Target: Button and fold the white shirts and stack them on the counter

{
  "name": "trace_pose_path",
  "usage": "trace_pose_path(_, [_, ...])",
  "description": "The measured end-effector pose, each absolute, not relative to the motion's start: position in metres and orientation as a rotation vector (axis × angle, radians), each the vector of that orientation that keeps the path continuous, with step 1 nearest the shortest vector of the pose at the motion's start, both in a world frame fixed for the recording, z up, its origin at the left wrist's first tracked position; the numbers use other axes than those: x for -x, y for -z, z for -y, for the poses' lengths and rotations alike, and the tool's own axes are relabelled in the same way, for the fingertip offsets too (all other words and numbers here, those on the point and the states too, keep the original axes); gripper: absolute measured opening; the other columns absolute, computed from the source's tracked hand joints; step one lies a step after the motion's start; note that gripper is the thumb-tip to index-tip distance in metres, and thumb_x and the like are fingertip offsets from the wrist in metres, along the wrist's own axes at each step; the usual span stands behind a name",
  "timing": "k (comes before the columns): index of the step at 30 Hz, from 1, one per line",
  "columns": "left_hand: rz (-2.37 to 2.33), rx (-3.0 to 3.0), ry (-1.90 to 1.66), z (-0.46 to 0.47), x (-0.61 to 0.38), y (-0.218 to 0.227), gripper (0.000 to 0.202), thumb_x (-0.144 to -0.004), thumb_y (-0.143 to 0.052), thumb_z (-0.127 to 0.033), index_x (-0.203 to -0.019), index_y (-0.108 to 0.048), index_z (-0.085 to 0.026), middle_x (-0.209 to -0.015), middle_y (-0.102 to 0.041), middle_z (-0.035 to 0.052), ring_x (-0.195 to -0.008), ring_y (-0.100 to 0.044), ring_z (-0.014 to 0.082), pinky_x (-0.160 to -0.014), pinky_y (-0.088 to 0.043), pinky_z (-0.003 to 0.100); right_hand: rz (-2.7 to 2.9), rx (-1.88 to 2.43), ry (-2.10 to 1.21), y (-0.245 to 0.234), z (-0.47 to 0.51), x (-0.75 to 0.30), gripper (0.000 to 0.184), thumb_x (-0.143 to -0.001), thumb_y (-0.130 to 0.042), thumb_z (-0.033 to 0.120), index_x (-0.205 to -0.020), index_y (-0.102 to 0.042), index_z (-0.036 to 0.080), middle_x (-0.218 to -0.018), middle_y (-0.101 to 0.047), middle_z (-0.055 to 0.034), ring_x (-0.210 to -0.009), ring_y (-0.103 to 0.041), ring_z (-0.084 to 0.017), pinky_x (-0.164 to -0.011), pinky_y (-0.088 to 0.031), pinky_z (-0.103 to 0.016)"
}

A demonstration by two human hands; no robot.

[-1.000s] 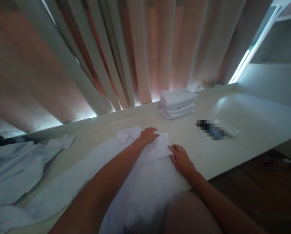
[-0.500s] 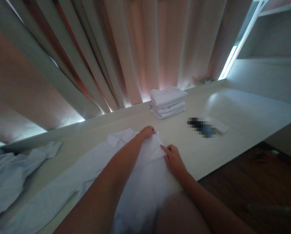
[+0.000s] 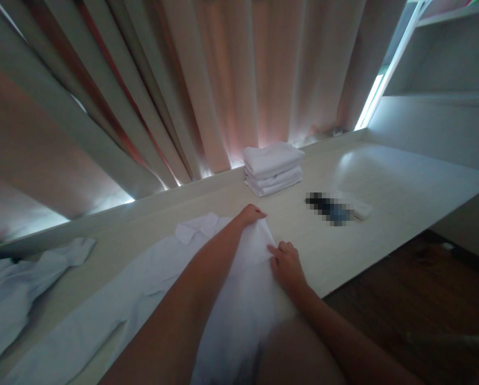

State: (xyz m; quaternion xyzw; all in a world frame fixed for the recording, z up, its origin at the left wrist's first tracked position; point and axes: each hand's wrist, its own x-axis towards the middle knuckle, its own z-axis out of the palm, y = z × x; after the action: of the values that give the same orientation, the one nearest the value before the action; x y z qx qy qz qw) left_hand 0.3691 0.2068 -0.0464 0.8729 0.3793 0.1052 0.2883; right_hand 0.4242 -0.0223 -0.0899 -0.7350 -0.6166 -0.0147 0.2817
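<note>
A white collared shirt (image 3: 154, 267) lies spread across the pale table, its collar toward the far side and a long sleeve reaching to the lower left. At its right-hand edge, my left hand (image 3: 252, 215) pinches the cloth near the far corner. My right hand (image 3: 286, 264) is closer to me on the same edge, thumb and fingers closed on the fabric with the other fingers curled. Between the two hands the edge runs fairly straight. My left forearm covers the middle of the shirt.
A stack of folded white cloth (image 3: 273, 168) sits at the back of the table (image 3: 387, 184). To its right lies a pixelated dark and white item (image 3: 333, 207). Another crumpled white garment (image 3: 26, 289) is at far left. Curtains (image 3: 231, 80) hang behind; a shelf (image 3: 448, 69) stands right.
My left hand has moved a little to the right, drawing the far corner of the shirt with it. My right hand stays at the edge. The view has shifted slightly.
</note>
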Motion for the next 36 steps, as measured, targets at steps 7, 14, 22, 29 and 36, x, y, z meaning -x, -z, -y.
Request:
trace_pose_path(7, [-1.191, -2.359, -0.307, -0.191, -0.374, 0.056, 0.028, -0.084, -0.064, -0.044, -0.085, -0.07, -0.017, -0.089, -0.069, 0.0069, -0.084, -0.061, 0.0191, -0.077, -0.044, 0.03, 1.663, 2.088, 0.14, 0.078, 0.029, -0.421, 0.028, -0.082, -0.058, 0.017, -0.105, -0.074, 0.023, -0.088, -0.06, -0.0066, -0.091, -0.049, -0.024, -0.081, -0.031, -0.038])
trace_pose_path(14, [-1.359, -2.473, -0.51, -0.169, -0.306, 0.019, 0.025, -0.096, -0.047, -0.036, -0.109, -0.064, -0.024, -0.119, -0.063, 0.008, -0.115, -0.054, 0.0231, -0.099, -0.039, 0.038, 1.71, 1.973, 0.253, 0.077, 0.03, -0.422, 0.026, -0.097, -0.049, 0.032, -0.099, -0.074, 0.026, -0.103, -0.065, -0.0064, -0.098, -0.051, -0.024, -0.089, -0.031, -0.042])
trace_pose_path(22, [-1.827, -2.352, -0.262, -0.119, -0.063, 0.029, 0.027, -0.096, -0.045, -0.031, -0.116, -0.062, -0.024, -0.132, -0.058, 0.0088, -0.127, -0.049, 0.0263, -0.107, -0.036, 0.041, 1.838, 1.913, 0.21, 0.089, 0.023, -0.424, 0.026, -0.088, -0.055, 0.026, -0.108, -0.072, 0.022, -0.116, -0.069, -0.0088, -0.108, -0.057, -0.028, -0.1, -0.031, -0.05])
trace_pose_path(29, [-1.992, -2.012, -0.22, -0.117, 0.031, 0.035, 0.026, -0.093, -0.048, -0.033, -0.103, -0.067, -0.018, -0.105, -0.073, 0.0097, -0.1, -0.067, 0.0213, -0.087, -0.049, 0.029, 2.006, 1.798, 0.215, 0.109, 0.014, -0.432, 0.042, -0.096, -0.042, 0.04, -0.128, -0.063, 0.023, -0.145, -0.053, -0.0106, -0.134, -0.048, -0.028, -0.113, -0.027, -0.054])
trace_pose_path(36, [-1.968, -1.94, -0.356, -0.126, 0.016, 0.04, 0.023, -0.086, -0.059, -0.038, -0.097, -0.068, -0.02, -0.102, -0.074, 0.0085, -0.103, -0.067, 0.022, -0.086, -0.049, 0.028, 2.096, 1.815, 0.193, 0.114, 0.01, -0.434, 0.047, -0.099, -0.037, 0.044, -0.137, -0.057, 0.026, -0.152, -0.045, -0.0055, -0.143, -0.037, -0.028, -0.116, -0.023, -0.058])
